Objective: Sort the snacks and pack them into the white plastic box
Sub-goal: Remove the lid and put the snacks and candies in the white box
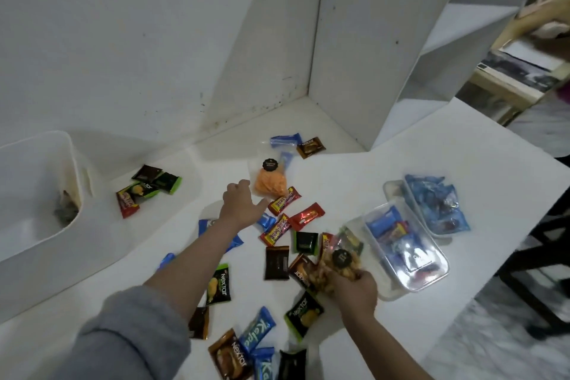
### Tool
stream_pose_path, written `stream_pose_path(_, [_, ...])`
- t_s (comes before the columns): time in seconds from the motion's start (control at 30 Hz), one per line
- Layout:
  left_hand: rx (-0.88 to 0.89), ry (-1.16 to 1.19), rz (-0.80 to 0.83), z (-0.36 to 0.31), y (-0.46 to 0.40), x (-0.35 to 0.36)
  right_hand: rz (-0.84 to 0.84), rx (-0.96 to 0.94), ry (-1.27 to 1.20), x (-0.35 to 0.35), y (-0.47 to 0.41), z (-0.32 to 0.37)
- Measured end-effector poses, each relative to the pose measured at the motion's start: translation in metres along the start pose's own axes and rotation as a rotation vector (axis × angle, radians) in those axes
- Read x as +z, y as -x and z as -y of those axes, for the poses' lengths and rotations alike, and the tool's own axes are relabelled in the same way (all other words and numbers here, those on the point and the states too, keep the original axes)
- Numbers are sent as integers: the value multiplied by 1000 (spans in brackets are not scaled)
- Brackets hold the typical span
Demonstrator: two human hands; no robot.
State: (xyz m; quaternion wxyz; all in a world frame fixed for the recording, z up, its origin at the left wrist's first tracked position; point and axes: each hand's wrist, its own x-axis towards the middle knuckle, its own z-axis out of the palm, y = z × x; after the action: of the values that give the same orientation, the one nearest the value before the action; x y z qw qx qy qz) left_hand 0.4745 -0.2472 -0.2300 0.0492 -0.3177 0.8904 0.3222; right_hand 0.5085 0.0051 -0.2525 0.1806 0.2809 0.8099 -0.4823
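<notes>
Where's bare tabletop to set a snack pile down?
Free: the strip between the white plastic box and the left hand, and the far right corner beyond the clear trays. Crowded: the centre, from the orange bag down to the near edge.

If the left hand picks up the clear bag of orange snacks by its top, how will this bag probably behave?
The clear bag of orange snacks looks soft, so it will probably sag, its contents sinking to the bottom. It seems light, since the pieces look puffy. The film appears glossy, so it may slip unless the left hand, now open beside it, pinches firmly.
</notes>
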Motion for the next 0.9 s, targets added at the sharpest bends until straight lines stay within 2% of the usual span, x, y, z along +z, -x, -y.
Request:
stream_pose_path(0.17, [-160, -48, -43, -19, -48, 21, 179, -223, 82, 2, -22, 36])
stream_pose_path(0.27, [-211, 23, -61, -33, -74, 26, 267, -260, 29, 5, -36, 64])
stream_pose_path(0.37, [-286, 123, -2, -47, -96, 34, 355, -278, -86, 8, -52, 90])
stream_pose_path(0.47, [-342, 51, 50, -58, -106, 44, 418, -313, -169, 11, -67, 108])
stream_pose_path(0.57, [-334, 0, 6, -63, -105, 49, 422, -355, -191, 14, -76, 122])
stream_pose_path(0.7, [-310, 153, -73, -60, -91, 44, 408, -322, -275, 15, -74, 132])
stream_pose_path(0.9, [-112, 420, -62, -51, -49, 12, 370, -328, -351, 17, -39, 143])
